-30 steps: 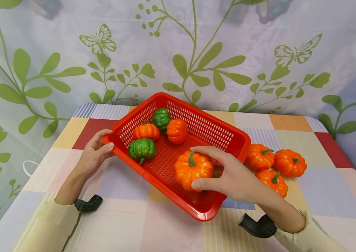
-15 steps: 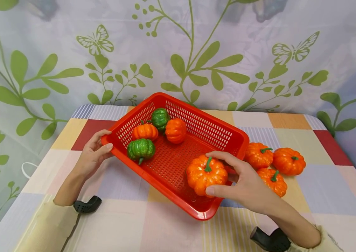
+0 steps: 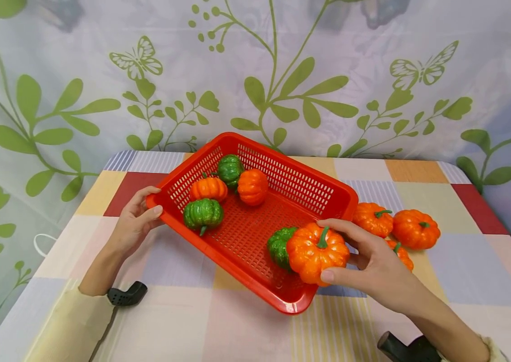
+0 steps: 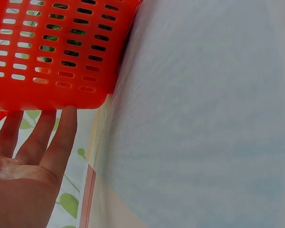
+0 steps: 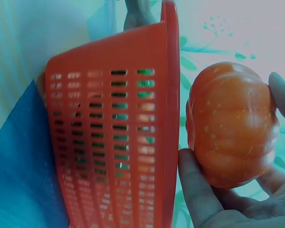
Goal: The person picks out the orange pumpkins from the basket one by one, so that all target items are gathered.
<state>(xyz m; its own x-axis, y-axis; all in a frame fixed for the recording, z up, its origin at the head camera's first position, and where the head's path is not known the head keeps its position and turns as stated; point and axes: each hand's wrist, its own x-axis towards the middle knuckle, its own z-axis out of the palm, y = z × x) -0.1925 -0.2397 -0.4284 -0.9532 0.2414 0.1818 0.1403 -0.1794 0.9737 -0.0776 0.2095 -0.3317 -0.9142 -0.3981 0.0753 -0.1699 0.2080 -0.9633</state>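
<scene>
My right hand (image 3: 375, 269) grips an orange toy pumpkin (image 3: 316, 251) with a green stem, thumb on the near side and fingers on the far side. In the right wrist view this pumpkin (image 5: 232, 124) is above the rim of the red plastic basket (image 5: 109, 109). My left hand (image 3: 135, 221) holds the basket's left corner, its fingertips at the rim in the left wrist view. Inside the basket (image 3: 255, 291) lie two green pumpkins (image 3: 203, 214) and two orange ones (image 3: 252, 187) toward the left. Another green pumpkin (image 3: 281, 247) sits near the right end, partly hidden by the held one.
Right of the basket, three orange pumpkins (image 3: 415, 229) rest on the patchwork tablecloth (image 3: 255, 332); my right hand partly covers one of them. A leaf-patterned curtain (image 3: 219, 75) hangs behind the table. Dark devices (image 3: 127, 293) are strapped to both wrists.
My right hand has carried the orange pumpkin rightward, from over the basket's inside to its right rim. The green pumpkin beneath has come into view. My left hand stays at the corner.
</scene>
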